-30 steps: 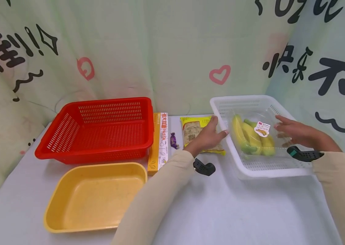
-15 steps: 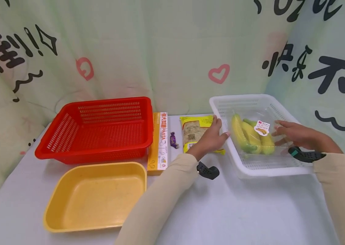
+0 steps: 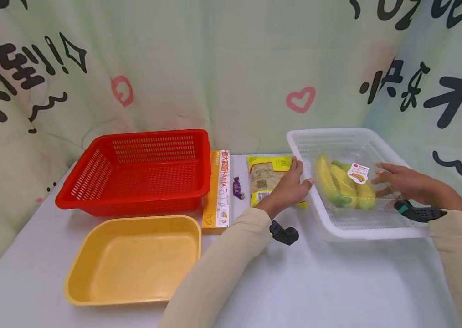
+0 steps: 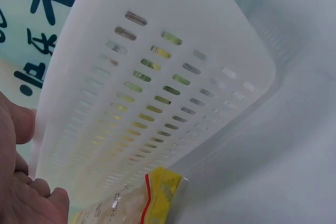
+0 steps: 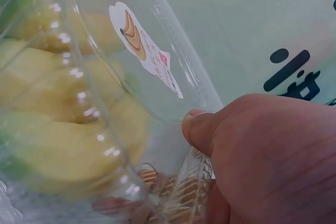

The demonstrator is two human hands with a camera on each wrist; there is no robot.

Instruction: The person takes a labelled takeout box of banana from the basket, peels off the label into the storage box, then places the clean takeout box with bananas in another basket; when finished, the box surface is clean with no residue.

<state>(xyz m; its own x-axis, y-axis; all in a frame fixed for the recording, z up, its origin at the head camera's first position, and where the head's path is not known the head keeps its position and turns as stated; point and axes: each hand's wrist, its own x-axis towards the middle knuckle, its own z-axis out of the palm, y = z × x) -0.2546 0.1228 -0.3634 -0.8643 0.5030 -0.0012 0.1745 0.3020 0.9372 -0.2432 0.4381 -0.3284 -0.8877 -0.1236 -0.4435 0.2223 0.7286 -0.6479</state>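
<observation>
In the head view a white slotted basket [image 3: 339,233] stands at the right of the table. My left hand [image 3: 290,189] grips its left rim; the left wrist view shows the thumb [image 4: 22,124] at the rim and the other fingers curled by the outer wall. A clear plastic box [image 3: 358,173] with a round-edged label and yellow-green bananas [image 3: 342,186] lies inside the basket. Its right end is held by my right hand [image 3: 413,184]. Up close, in the right wrist view, the thumb [image 5: 202,129] presses the lid's edge, with fingers partly seen through the plastic below.
Beside the left hand lies a yellow bag [image 3: 261,177] of grainy food. Further left are a purple wrapped candy [image 3: 237,187], a pasta box [image 3: 216,196], a red basket [image 3: 149,205] and a yellow tray [image 3: 132,259]. A printed curtain [image 3: 247,68] hangs behind.
The whole head view has shifted slightly, so everything sits a little further right. Both hands, the basket and the banana box keep about the same places relative to each other.
</observation>
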